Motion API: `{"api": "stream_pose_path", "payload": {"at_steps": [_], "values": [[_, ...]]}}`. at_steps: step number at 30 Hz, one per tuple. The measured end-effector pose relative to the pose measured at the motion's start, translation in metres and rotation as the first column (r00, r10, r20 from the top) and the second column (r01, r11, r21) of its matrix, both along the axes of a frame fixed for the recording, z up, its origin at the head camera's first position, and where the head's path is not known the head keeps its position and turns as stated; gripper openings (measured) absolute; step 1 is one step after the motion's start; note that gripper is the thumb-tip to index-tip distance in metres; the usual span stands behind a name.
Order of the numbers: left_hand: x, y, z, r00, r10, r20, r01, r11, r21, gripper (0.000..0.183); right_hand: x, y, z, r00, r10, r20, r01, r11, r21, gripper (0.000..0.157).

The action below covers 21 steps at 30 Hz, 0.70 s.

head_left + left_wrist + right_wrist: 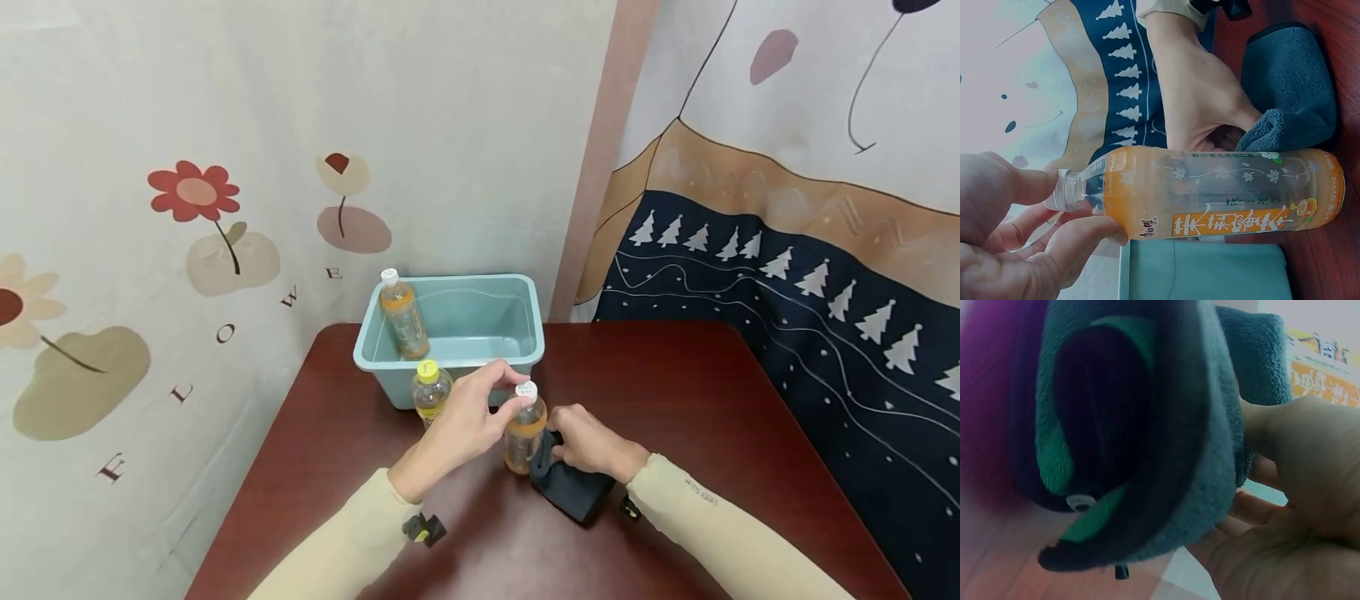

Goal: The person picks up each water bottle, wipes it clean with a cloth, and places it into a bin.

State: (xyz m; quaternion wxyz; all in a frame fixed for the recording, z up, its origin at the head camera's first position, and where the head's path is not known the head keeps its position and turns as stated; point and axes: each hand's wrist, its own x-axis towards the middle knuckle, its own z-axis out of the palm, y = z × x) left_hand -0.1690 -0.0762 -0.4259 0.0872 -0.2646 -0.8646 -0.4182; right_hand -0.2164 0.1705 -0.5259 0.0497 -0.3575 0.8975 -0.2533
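An orange-labelled drink bottle point(525, 433) with a white cap stands upright on the table in the head view. My left hand point(467, 417) pinches it at the cap and neck between thumb and fingers. In the left wrist view its printed label point(1229, 219) faces the camera. A folded dark blue-grey towel point(572, 487) is gripped by my right hand point(592, 442), its bunched end right at the bottle's side. The towel's fuzzy folds point(1210, 500) fill much of the right wrist view, with the thumb pressed on them.
Behind the hands stands a light blue plastic bin point(480, 321), with another white-capped bottle point(405, 321) leaning inside at its left. A yellow-capped bottle point(430, 390) stands before the bin, partly hidden by my left hand. All this is on a dark red table point(660, 375) against curtained walls.
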Motion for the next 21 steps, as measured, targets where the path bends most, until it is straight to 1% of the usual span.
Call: {"api": "stream_pose_path", "payload": {"at_steps": [3,7,9,13,15,21], "values": [[0.0,0.0,-0.001,1.0,-0.004,0.008,0.004,1.0,0.001,0.02,0.0,0.002,-0.003,1.0,-0.008,0.013,0.008,1.0,-0.014,0.044],[-0.001,0.001,-0.001,1.0,-0.002,0.004,0.002,1.0,0.004,0.02,0.001,0.005,0.0,1.0,-0.022,0.015,0.022,0.999,-0.044,0.03],[-0.001,0.001,0.0,1.0,0.0,0.005,0.0,1.0,0.005,0.019,0.002,0.007,0.005,0.999,-0.034,0.025,0.035,0.997,-0.064,0.026],[0.0,0.001,0.001,1.0,0.011,0.019,-0.012,1.0,0.018,0.018,0.003,0.01,0.02,0.998,-0.046,0.047,0.051,0.992,-0.115,0.024],[0.0,0.001,0.001,1.0,0.014,0.028,-0.015,0.999,0.028,0.018,0.004,0.012,0.029,0.997,-0.053,0.051,0.06,0.988,-0.143,0.026],[-0.002,0.001,0.001,0.999,0.009,0.037,-0.01,1.0,0.028,0.019,0.007,0.017,0.057,0.996,-0.077,0.041,0.083,0.983,-0.162,0.028]]}}
